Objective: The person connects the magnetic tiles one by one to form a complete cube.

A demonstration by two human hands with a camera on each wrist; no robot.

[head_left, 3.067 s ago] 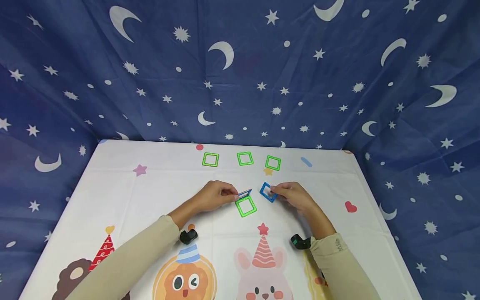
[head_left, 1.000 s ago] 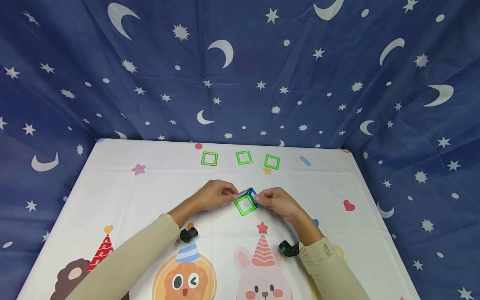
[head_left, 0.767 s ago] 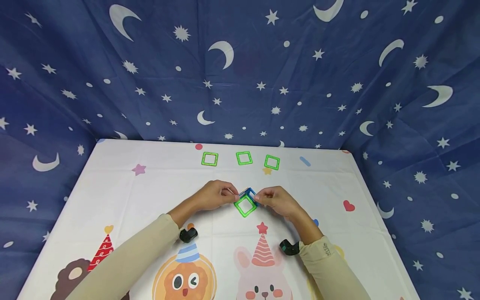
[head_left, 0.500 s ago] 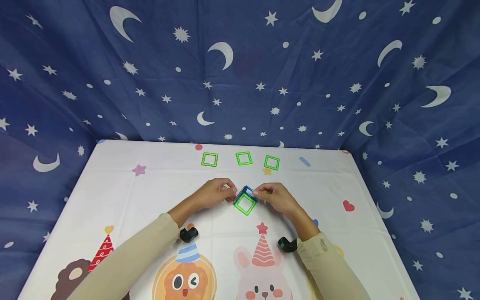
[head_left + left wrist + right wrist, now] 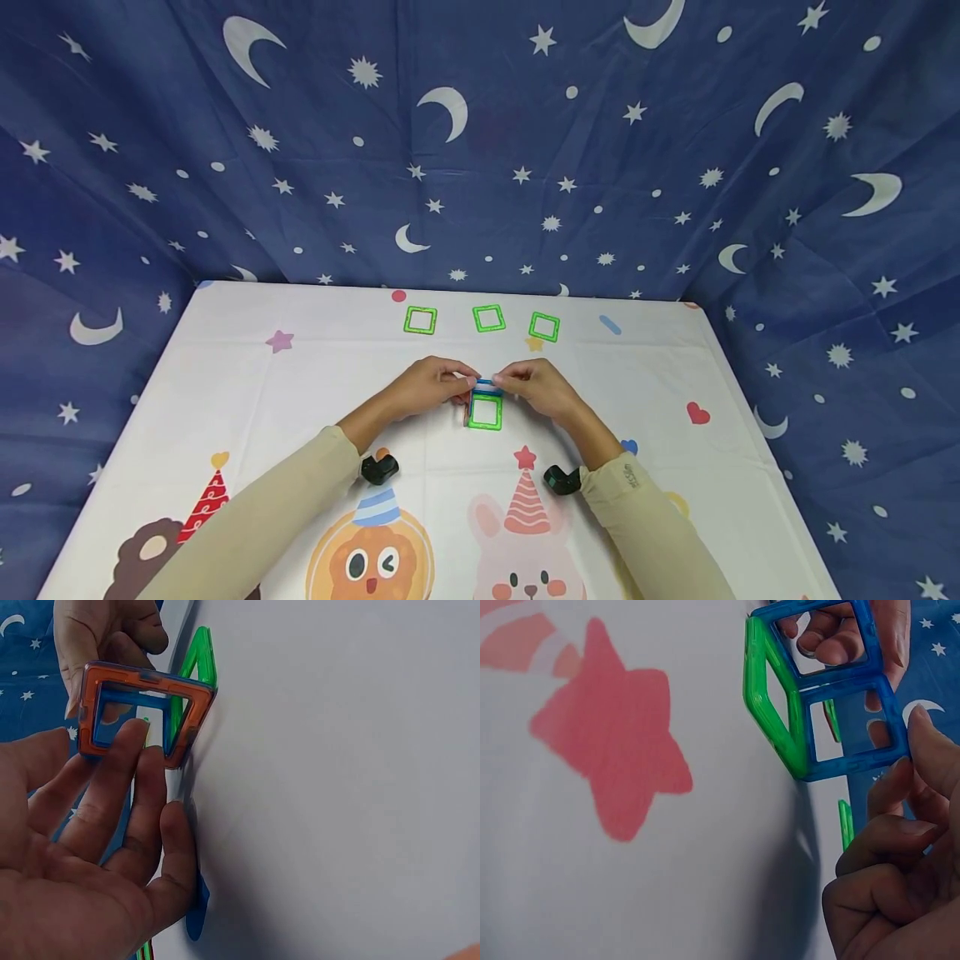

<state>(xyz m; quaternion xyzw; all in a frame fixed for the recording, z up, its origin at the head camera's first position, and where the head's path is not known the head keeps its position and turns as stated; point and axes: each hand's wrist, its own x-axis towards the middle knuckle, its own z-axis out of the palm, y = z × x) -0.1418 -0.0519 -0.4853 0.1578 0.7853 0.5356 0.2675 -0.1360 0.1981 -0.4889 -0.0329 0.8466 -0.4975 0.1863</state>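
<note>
Four green frames show in the head view. Three lie near the top of the worktop [image 5: 330,375], apart from both hands: the left loose frame [image 5: 420,332], the middle loose frame [image 5: 491,328] and the right loose frame [image 5: 542,338]. The fourth, the base frame [image 5: 485,427], lies at the picture's centre. Two more stand against it: the far frame [image 5: 487,392] along its upper edge, running left to right, and the side frame [image 5: 467,413] along its left edge. All six are about square, so none has a long axis. The right hand [image 5: 542,388] pinches the far frame's upper right corner; the left hand [image 5: 427,390] is nearer the side frame, fingertips where the two meet.

In the left wrist view, the side frame shows an orange face, left of centre. The left hand's fingers reach it from the lower left; whether they grip or merely touch cannot be told.

In the right wrist view, two blue faces meet at upper right, the green base frame slanting at their left. The right hand's thumb and finger hold the lower one, the far frame, by its lower right corner. One printed red star [image 5: 615,735] lies at left.
</note>
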